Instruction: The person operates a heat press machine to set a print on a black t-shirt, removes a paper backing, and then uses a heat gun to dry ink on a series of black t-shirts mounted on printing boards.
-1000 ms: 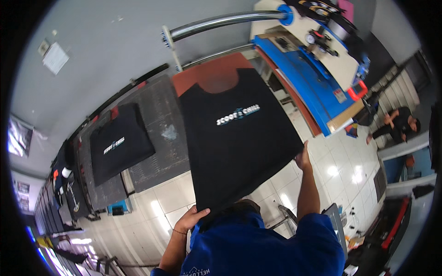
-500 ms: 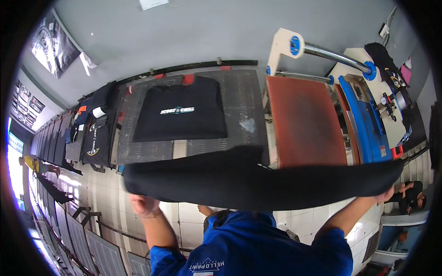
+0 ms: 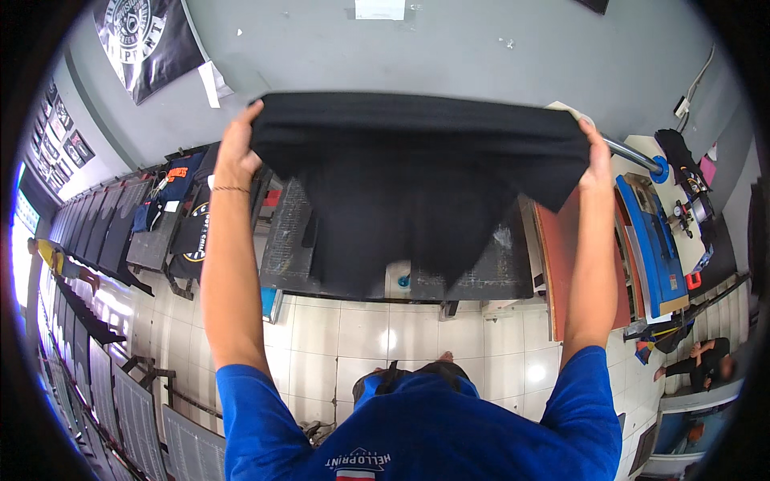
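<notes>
L hand [image 3: 237,152] & R hand [image 3: 596,156] each grip a matte blk shirt [image 3: 413,172], top edge straight; lower drape's blurry from here, prob. limp, above scuffed gray tabletop [image 3: 507,268].

The head fisheye looks down and forward, seemingly quite near the blurred black cloth [image 3: 417,160].

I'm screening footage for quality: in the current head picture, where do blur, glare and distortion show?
Head view: the hanging part of the black shirt is smeared, probably by motion; light glares off the tiled floor; the bright opening at the left edge is washed out; grey boards at lower left look skewed toward the dark rim.
</notes>
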`<state>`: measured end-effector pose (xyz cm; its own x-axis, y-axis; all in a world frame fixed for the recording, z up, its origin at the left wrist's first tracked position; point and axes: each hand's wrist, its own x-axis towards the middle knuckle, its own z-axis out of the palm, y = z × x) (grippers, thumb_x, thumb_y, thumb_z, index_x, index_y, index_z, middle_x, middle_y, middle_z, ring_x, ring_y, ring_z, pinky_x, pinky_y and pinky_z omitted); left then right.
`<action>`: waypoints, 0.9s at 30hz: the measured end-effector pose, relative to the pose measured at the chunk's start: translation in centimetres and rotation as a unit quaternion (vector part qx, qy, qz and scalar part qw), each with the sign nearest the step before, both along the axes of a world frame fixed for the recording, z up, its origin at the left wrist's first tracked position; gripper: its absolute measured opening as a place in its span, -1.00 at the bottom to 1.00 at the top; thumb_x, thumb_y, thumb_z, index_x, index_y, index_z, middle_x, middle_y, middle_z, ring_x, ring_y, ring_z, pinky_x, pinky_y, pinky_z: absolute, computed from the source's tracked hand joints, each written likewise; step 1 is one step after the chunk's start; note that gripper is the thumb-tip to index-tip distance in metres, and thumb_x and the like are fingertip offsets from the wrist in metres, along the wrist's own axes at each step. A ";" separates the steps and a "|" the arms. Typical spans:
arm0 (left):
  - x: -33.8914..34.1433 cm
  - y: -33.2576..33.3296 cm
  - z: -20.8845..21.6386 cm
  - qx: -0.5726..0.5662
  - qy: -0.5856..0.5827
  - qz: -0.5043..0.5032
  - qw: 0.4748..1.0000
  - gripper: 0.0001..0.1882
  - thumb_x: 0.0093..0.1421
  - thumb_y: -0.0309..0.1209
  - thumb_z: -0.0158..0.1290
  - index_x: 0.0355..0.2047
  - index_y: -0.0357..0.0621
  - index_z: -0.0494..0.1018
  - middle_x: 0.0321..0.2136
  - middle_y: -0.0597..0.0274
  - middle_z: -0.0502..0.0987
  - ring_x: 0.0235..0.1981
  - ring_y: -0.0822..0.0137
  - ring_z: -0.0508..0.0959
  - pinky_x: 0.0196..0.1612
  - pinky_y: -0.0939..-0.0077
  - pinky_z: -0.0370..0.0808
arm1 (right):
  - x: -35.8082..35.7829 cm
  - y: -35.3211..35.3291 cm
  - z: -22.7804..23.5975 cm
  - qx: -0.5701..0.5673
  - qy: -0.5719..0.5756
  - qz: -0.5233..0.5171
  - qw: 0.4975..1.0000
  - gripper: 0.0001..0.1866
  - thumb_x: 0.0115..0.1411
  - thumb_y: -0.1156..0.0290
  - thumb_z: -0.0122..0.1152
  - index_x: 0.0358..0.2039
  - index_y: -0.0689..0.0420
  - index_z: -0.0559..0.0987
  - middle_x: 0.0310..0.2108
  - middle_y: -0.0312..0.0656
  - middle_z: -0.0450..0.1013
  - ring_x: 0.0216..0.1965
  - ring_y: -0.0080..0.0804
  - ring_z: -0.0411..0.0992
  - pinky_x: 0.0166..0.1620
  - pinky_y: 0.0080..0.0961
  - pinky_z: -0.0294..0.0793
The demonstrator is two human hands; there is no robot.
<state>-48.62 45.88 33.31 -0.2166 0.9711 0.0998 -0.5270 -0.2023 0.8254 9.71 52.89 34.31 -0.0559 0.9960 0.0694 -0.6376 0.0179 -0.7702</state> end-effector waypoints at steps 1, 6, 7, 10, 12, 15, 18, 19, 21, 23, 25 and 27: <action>-0.4 -0.8 2.1 0.001 -0.001 -0.023 1.000 -0.78 0.29 -0.43 0.02 -0.15 -0.36 0.45 -0.21 0.02 0.59 -0.25 0.20 0.64 -0.11 0.34 0.63 | -0.3 -0.9 1.4 0.013 0.008 -0.010 1.000 -0.74 0.23 0.37 0.18 -0.15 0.27 0.58 -0.17 -0.03 0.58 -0.16 -0.16 0.57 -0.01 -0.24 0.57; -0.6 -9.1 2.6 0.066 0.057 0.004 0.996 -0.61 0.29 -0.50 -0.04 0.10 -0.37 0.34 -0.05 -0.03 0.53 -0.07 0.19 0.59 0.01 0.35 0.57 | -1.5 -9.2 1.6 0.064 0.002 0.012 0.998 -0.64 0.31 0.32 0.07 -0.03 0.35 0.52 -0.03 0.04 0.53 -0.04 -0.14 0.54 0.09 -0.24 0.52; 0.1 -11.2 1.5 0.053 0.075 0.006 0.996 -0.54 0.28 -0.51 -0.05 0.18 -0.36 0.29 0.02 -0.03 0.50 -0.01 0.20 0.56 0.05 0.36 0.53 | -2.4 -11.5 0.6 0.030 -0.009 0.020 0.999 -0.61 0.31 0.30 0.06 0.02 0.31 0.50 -0.01 0.04 0.51 -0.03 -0.13 0.54 0.10 -0.24 0.51; -0.2 -16.5 -6.2 -0.093 0.118 0.073 0.986 -0.40 0.25 -0.52 -0.05 0.31 -0.35 0.14 0.12 -0.01 0.43 0.07 0.26 0.49 0.13 0.42 0.44 | -3.1 -16.4 -8.1 -0.017 -0.061 -0.025 0.998 -0.24 0.12 0.37 0.17 0.33 0.29 0.21 0.29 0.04 0.23 0.28 -0.15 0.25 0.32 -0.27 0.19; -0.4 -18.2 -11.0 -0.134 0.148 0.052 0.978 -0.40 0.26 -0.52 -0.05 0.31 -0.35 0.14 0.11 0.03 0.44 0.07 0.30 0.48 0.14 0.46 0.41 | -4.2 -18.8 -12.7 -0.051 -0.102 -0.022 0.993 -0.22 0.07 0.40 0.19 0.32 0.28 0.22 0.29 0.01 0.24 0.29 -0.18 0.23 0.33 -0.33 0.18; -2.0 -19.5 -19.6 -0.175 0.182 -0.028 0.967 -0.59 0.29 -0.50 -0.05 0.13 -0.36 0.33 -0.02 0.13 0.51 -0.05 0.38 0.51 0.04 0.52 0.44 | -3.2 -20.4 -21.9 -0.143 -0.153 -0.029 0.977 -0.26 0.08 0.37 0.20 0.30 0.27 0.26 0.23 0.01 0.30 0.21 -0.16 0.31 0.29 -0.30 0.24; -5.4 -20.8 -32.5 -0.233 0.227 -0.005 0.946 -0.83 0.29 -0.49 -0.01 -0.15 -0.28 0.47 -0.24 0.28 0.56 -0.24 0.47 0.51 -0.15 0.57 0.44 | -3.9 -21.6 -30.5 -0.230 -0.148 0.011 0.962 -0.38 0.10 0.42 0.21 0.20 0.30 0.36 0.09 -0.01 0.42 0.05 -0.19 0.44 0.13 -0.26 0.43; -4.9 -20.6 -35.2 -0.258 0.207 -0.005 0.944 -0.87 0.28 -0.49 0.00 -0.22 -0.25 0.50 -0.30 0.32 0.56 -0.29 0.50 0.49 -0.19 0.58 0.42 | -2.3 -21.8 -34.9 -0.238 -0.113 0.024 0.964 -0.58 0.11 0.43 0.24 0.00 0.25 0.50 -0.10 -0.08 0.51 -0.11 -0.23 0.51 0.01 -0.29 0.51; -4.6 -22.2 -38.2 -0.315 0.228 0.036 0.921 -0.90 0.27 -0.47 0.03 -0.32 -0.22 0.52 -0.41 0.35 0.54 -0.37 0.51 0.47 -0.24 0.58 0.41 | -3.7 -23.4 -37.2 -0.293 -0.198 -0.030 0.935 -0.83 0.15 0.31 0.31 -0.35 0.12 0.55 -0.29 -0.21 0.54 -0.28 -0.37 0.50 -0.16 -0.36 0.50; -4.6 -23.8 -39.7 -0.375 0.261 0.041 0.889 -0.90 0.26 -0.46 0.05 -0.38 -0.20 0.51 -0.47 0.39 0.51 -0.43 0.53 0.43 -0.30 0.58 0.37 | -3.3 -24.4 -39.5 -0.324 -0.237 0.009 0.916 -0.82 0.18 0.26 0.32 -0.32 0.05 0.56 -0.28 -0.29 0.54 -0.26 -0.43 0.47 -0.17 -0.43 0.42; -5.0 -25.2 -42.1 -0.395 0.258 0.053 0.880 -0.87 0.24 -0.44 0.07 -0.45 -0.17 0.48 -0.55 0.45 0.40 -0.50 0.54 0.33 -0.38 0.56 0.30 | -2.8 -25.5 -40.4 -0.351 -0.258 -0.002 0.900 -0.83 0.13 0.23 0.37 -0.36 -0.07 0.54 -0.36 -0.45 0.46 -0.32 -0.59 0.36 -0.22 -0.53 0.28; -4.0 -25.9 -41.9 -0.408 0.264 0.052 0.872 -0.86 0.23 -0.44 0.07 -0.48 -0.16 0.46 -0.58 0.47 0.35 -0.52 0.54 0.29 -0.40 0.56 0.26 | -1.4 -27.0 -40.9 -0.355 -0.273 -0.013 0.894 -0.82 0.12 0.23 0.38 -0.39 -0.10 0.52 -0.41 -0.50 0.39 -0.33 -0.63 0.30 -0.22 -0.53 0.26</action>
